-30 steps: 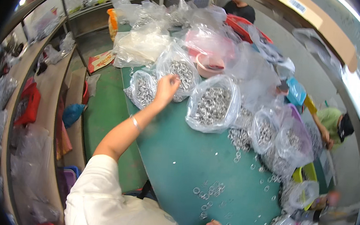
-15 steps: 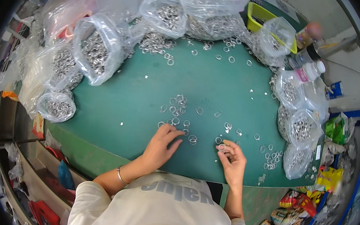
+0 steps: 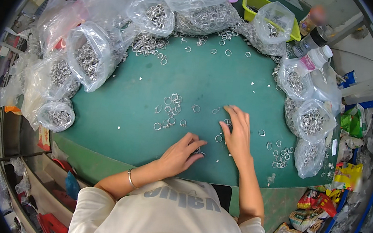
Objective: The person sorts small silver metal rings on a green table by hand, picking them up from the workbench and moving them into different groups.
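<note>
Left hand (image 3: 182, 152) lay curled over small silver metal rings (image 3: 199, 151) on green table mat (image 3: 119, 119), fingers pinching them. Right hand (image 3: 237, 132) flat, fingers spread, pressing more rings. Loose ring cluster (image 3: 169, 111) just beyond.

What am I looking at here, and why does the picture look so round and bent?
There is no machine here: a person works with two bare hands. The picture comes from a wide fisheye camera worn on the person's head, looking down, which bends straight edges near the rim. The surface is a green table ringed by clear plastic bags of metal rings. Loose rings lie scattered in the middle, and a yellow-green tray and plastic bottles stand at the far right. The left hand rests fingers-down on a few rings near the table's front edge. The right hand lies flat among loose rings. Whether either has something in its grip, I cannot tell.
</note>
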Demonstrator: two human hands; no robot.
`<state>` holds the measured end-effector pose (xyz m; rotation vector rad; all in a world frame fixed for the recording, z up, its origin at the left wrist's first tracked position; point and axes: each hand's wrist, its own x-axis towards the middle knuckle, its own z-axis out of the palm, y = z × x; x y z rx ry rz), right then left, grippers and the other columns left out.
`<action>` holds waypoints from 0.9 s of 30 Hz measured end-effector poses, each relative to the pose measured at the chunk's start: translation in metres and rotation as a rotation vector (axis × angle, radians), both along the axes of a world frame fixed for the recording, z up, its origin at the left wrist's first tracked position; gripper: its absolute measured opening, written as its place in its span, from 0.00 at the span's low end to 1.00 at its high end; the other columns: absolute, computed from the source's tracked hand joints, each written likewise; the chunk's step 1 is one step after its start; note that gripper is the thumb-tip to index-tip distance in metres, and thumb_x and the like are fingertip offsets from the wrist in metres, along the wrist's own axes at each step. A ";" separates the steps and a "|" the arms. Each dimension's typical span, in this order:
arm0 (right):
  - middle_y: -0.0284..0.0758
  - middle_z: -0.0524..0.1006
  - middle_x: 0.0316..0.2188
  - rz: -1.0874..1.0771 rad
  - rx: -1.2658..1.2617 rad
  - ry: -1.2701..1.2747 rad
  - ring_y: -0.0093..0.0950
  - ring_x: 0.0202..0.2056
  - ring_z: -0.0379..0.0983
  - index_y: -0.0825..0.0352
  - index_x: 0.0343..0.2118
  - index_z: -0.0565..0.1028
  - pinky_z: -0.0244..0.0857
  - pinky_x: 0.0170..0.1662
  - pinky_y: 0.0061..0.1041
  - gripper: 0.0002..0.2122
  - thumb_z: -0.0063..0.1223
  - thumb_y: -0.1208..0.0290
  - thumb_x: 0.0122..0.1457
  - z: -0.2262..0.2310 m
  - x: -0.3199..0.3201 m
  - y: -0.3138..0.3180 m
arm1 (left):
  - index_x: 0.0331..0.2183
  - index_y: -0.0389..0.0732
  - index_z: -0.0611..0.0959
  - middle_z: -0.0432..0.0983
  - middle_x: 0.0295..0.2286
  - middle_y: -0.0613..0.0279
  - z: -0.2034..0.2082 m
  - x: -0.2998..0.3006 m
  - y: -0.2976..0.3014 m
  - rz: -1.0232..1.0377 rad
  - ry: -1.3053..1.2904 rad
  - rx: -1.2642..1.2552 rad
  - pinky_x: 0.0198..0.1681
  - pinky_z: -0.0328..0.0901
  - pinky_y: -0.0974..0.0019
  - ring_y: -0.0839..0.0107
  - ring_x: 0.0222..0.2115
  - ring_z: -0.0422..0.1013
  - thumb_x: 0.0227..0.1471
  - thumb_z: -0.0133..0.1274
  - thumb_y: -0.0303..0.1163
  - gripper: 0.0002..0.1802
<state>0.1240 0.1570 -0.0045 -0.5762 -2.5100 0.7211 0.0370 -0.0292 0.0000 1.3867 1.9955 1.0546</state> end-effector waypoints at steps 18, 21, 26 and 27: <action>0.39 0.75 0.28 -0.144 0.167 0.822 0.31 0.27 0.72 0.70 0.33 0.76 0.65 0.30 0.25 0.05 0.51 0.83 0.53 0.125 -0.182 0.142 | 0.41 0.38 0.78 0.70 0.35 0.55 -0.012 -0.015 -0.018 0.136 0.030 0.068 0.36 0.66 0.61 0.57 0.35 0.68 0.49 0.55 0.26 0.14; 0.43 0.78 0.32 -0.185 0.249 0.785 0.37 0.31 0.75 0.72 0.37 0.76 0.68 0.38 0.31 0.09 0.54 0.80 0.51 0.134 -0.272 0.208 | 0.39 0.39 0.79 0.71 0.33 0.57 -0.016 -0.020 -0.020 0.209 0.008 0.094 0.33 0.67 0.62 0.58 0.32 0.70 0.49 0.56 0.24 0.12; 0.54 0.74 0.41 -0.152 -0.131 0.426 0.52 0.44 0.71 0.72 0.48 0.71 0.65 0.48 0.40 0.16 0.46 0.76 0.56 0.106 -0.275 0.209 | 0.38 0.39 0.80 0.72 0.33 0.57 -0.018 -0.029 -0.010 0.202 0.025 0.145 0.34 0.67 0.64 0.59 0.32 0.70 0.47 0.58 0.25 0.13; 0.52 0.74 0.43 -0.022 -0.108 0.429 0.49 0.46 0.70 0.73 0.50 0.69 0.63 0.50 0.39 0.18 0.46 0.75 0.57 0.093 -0.260 0.203 | 0.38 0.39 0.80 0.72 0.33 0.57 -0.019 -0.030 -0.009 0.179 0.046 0.161 0.34 0.67 0.64 0.59 0.33 0.70 0.46 0.58 0.25 0.13</action>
